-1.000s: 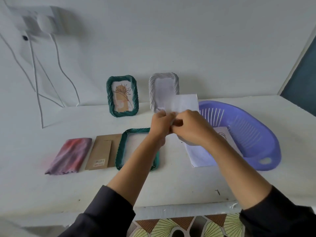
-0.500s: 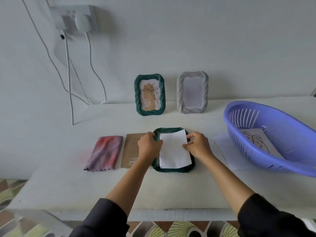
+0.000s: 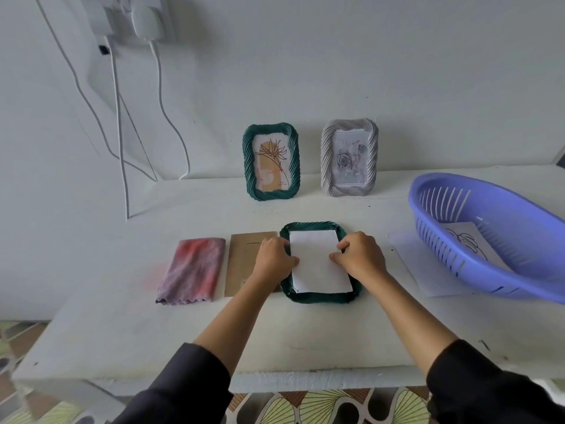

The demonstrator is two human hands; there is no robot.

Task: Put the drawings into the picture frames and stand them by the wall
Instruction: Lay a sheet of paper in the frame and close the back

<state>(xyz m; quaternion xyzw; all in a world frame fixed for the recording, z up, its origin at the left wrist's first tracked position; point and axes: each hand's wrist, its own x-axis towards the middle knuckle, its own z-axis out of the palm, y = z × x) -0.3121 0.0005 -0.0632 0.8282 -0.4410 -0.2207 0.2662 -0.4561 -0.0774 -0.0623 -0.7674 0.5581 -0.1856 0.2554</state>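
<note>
A person in dark sleeves stands at a white table set against a pale wall. Near the table's middle a dark green picture frame lies flat, with a paper sheet, blank side up, laid inside its opening.

The left hand sits at the sheet's left edge. Its fingers are curled close together over the frame's rim and its thumb tip is on the paper. The right hand mirrors it: bent forefinger and thumb nip the sheet's right edge, and the other fingers are tucked under. The two hands hide both side rims of the frame.

Just left of the frame lies a brown cardboard backing, its right part covered by the left hand and wrist. Beside that lies a folded pink and purple cloth.

Two filled frames stand upright at the wall behind. One is a green frame with a flower drawing; to its right is a grey frame with a rose picture.

On the right a purple slotted basket holds a line drawing. The basket rests partly on a loose white sheet.

At upper left a wall socket carries a white charger, and white cables hang down to the table.
</note>
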